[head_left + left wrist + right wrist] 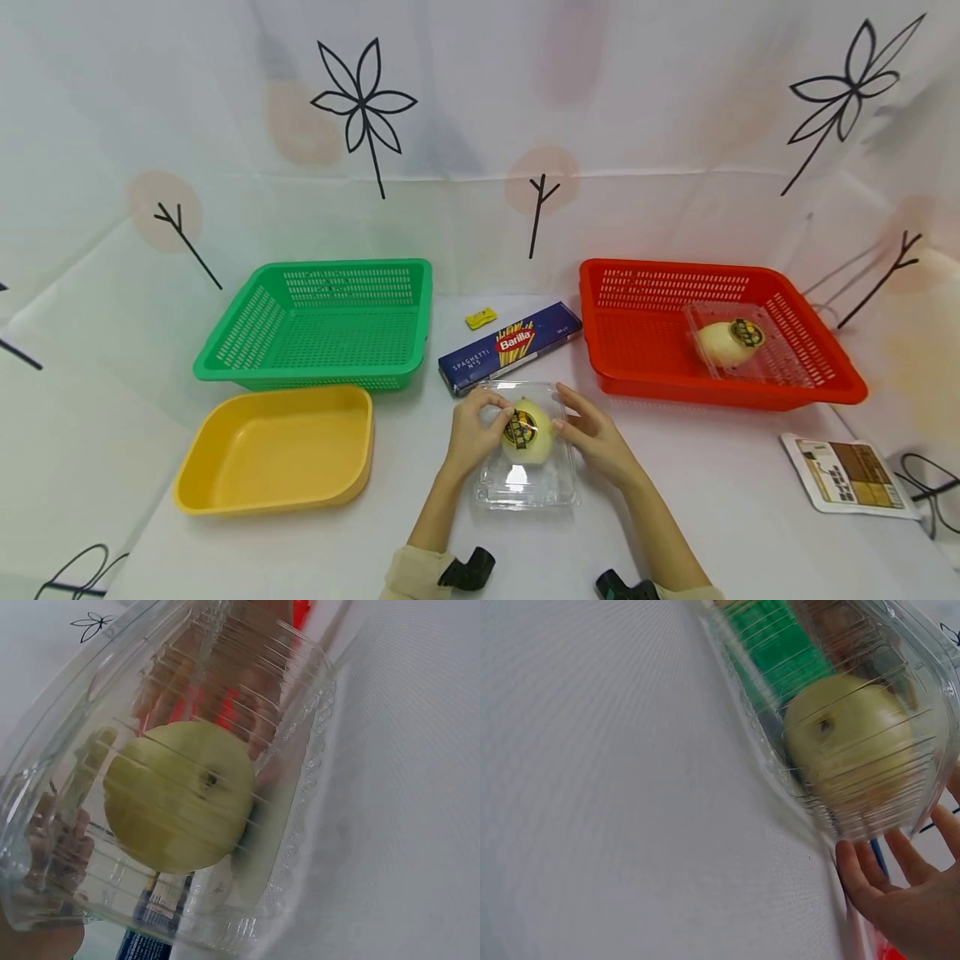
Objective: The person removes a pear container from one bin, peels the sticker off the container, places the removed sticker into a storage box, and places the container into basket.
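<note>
A clear plastic clamshell box point(525, 493) sits at the front middle of the white table. Inside it is a round, pale yellow-green fruit point(176, 806) with a small dark dimple. A round black-and-yellow label point(521, 428) shows over the fruit in the head view. My left hand point(474, 429) holds the box at its upper left, its bent fingertips beside the label. At the upper right, my right hand point(597, 437) touches the box; in the right wrist view its fingers point(904, 859) spread against the ribbed side wall. The ridged wall partly blurs the fruit in both wrist views.
Behind the box lie a blue spaghetti box point(480, 360) and a small yellow packet point(481, 318). A green basket point(337, 379) and a yellow tub point(273, 500) stand left. At right, a red basket point(630, 333) holds another boxed fruit point(723, 343); a brown-and-white pouch point(851, 475) lies in front.
</note>
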Action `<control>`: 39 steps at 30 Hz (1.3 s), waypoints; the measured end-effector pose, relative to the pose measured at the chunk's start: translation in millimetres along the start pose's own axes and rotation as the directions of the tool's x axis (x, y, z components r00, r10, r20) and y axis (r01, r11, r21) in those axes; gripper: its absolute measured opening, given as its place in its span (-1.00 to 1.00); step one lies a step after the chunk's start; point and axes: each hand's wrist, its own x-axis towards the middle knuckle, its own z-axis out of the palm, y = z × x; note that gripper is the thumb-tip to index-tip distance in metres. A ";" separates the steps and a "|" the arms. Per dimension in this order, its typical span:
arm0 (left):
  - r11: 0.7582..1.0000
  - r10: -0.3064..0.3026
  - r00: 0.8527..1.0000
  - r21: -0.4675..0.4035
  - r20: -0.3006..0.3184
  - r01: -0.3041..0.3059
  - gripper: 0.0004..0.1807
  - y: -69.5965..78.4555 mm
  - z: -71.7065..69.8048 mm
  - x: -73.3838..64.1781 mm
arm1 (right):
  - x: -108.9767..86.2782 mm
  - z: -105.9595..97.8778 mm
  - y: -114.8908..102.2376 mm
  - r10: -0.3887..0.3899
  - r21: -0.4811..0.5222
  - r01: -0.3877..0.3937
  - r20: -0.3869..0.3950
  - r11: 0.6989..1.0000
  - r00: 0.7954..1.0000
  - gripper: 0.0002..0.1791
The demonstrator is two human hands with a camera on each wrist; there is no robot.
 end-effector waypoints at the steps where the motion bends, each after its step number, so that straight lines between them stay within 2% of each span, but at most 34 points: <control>1: 1.000 -0.009 1.000 -0.004 0.002 0.009 -0.95 -0.1 0.1 -0.2 | -0.1 0.2 0.0 0.000 0.000 0.000 -0.001 1.000 1.000 -0.33; 12: 0.994 -0.098 0.994 -0.050 0.053 0.100 -0.95 5.1 -2.3 -2.0 | -0.4 1.1 -0.9 0.004 -0.025 -0.004 -0.010 1.000 1.000 -0.35; 21: 0.989 -0.120 0.991 -0.081 0.066 0.125 -0.95 3.3 -2.2 -1.5 | -0.2 0.8 0.2 -0.003 -0.023 0.003 -0.011 1.000 1.000 -0.35; 28: 0.980 -0.148 0.983 -0.121 0.110 0.161 -0.92 42.3 -15.9 1.0 | -0.2 0.8 0.8 -0.005 -0.019 0.005 -0.009 1.000 1.000 -0.35; 39: 0.976 -0.149 0.979 -0.139 0.139 0.168 -0.89 40.6 -18.1 0.9 | 0.0 0.9 1.7 -0.002 -0.012 0.002 -0.007 1.000 1.000 -0.35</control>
